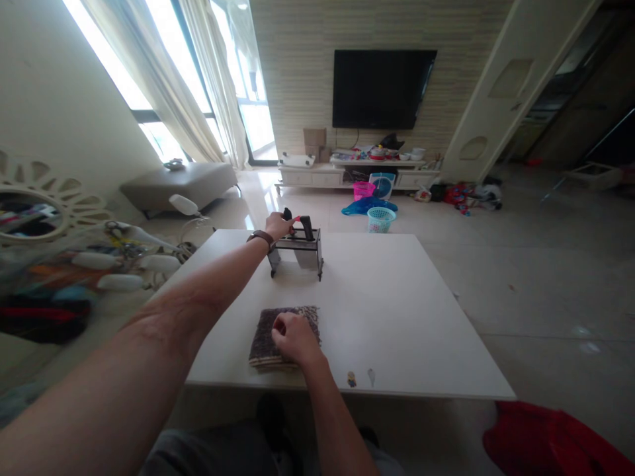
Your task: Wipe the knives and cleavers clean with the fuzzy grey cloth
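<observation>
At the far left part of the white table (387,304) stands a dark-framed rack (297,254) with black-handled tools in its top. My left hand (278,225) reaches to the rack's top, its fingers closed round a dark handle with a bit of red beside it. Near the table's front edge lies a folded brown, shaggy cloth (262,337). Over this cloth rests my right hand (294,337), fingers curled together; whether anything is inside them is hidden.
Two small stickers (352,379) mark the table's front edge. Beyond the table stand a light blue basket (381,220) and a pink basket (364,191). Clutter and white lamp-like shapes (120,283) fill the left side. Red fabric (550,439) lies at bottom right.
</observation>
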`<state>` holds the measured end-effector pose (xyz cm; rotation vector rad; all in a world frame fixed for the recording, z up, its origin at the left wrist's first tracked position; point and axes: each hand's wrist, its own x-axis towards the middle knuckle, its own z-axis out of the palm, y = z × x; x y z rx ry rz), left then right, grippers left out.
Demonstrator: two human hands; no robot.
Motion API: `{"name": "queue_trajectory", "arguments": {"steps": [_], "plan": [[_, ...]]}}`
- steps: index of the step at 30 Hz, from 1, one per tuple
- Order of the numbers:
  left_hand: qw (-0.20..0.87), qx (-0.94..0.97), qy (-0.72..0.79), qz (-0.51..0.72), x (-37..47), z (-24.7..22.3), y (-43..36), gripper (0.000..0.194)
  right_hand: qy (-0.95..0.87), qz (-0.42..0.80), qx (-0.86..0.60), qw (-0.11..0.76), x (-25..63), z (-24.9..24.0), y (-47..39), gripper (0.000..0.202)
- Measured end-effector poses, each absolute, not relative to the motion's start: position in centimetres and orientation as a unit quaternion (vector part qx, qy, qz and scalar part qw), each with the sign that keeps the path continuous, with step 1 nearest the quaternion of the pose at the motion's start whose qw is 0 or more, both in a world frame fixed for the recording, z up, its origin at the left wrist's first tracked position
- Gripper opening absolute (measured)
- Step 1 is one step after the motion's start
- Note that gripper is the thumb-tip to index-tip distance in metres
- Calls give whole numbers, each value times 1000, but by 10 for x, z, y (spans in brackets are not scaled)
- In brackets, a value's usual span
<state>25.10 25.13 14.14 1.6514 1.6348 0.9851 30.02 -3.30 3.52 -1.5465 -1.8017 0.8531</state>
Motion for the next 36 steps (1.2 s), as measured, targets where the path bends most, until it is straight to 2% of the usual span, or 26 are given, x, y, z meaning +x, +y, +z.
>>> {"name": "queue_trajectory", "arguments": {"steps": [6, 12, 14, 17, 19, 24, 27, 31, 33, 36], "plan": [[321, 610, 618, 380, 254, 131, 252, 29, -681, 322, -585, 302, 301, 31, -34, 7], [323, 603, 634, 360, 245, 145, 238, 63, -678, 324, -581, 314, 303, 34, -34, 9], [321, 606, 633, 359, 235, 147, 223, 59, -682, 324, -577, 311, 301, 34, -34, 8], [315, 623, 616, 366, 218, 135, 185, 30, -680, 320, -584, 307, 296, 31, -33, 7], [361, 628, 584, 366, 206, 118, 152, 13, -661, 314, -602, 321, 293, 27, -31, 7], [447, 616, 555, 336, 181, 69, 61, 31, -564, 327, -635, 415, 292, 18, -24, 12], [463, 600, 561, 333, 163, 48, 18, 41, -518, 321, -638, 470, 295, 17, -25, 10], [474, 589, 552, 353, 138, 34, -20, 57, -478, 333, -641, 499, 302, 23, -27, 43], [473, 591, 555, 344, 131, 34, -33, 49, -447, 362, -632, 520, 304, 28, -27, 48], [476, 602, 560, 311, 131, 42, -46, 33, -402, 388, -617, 553, 306, 33, -25, 37]]}}
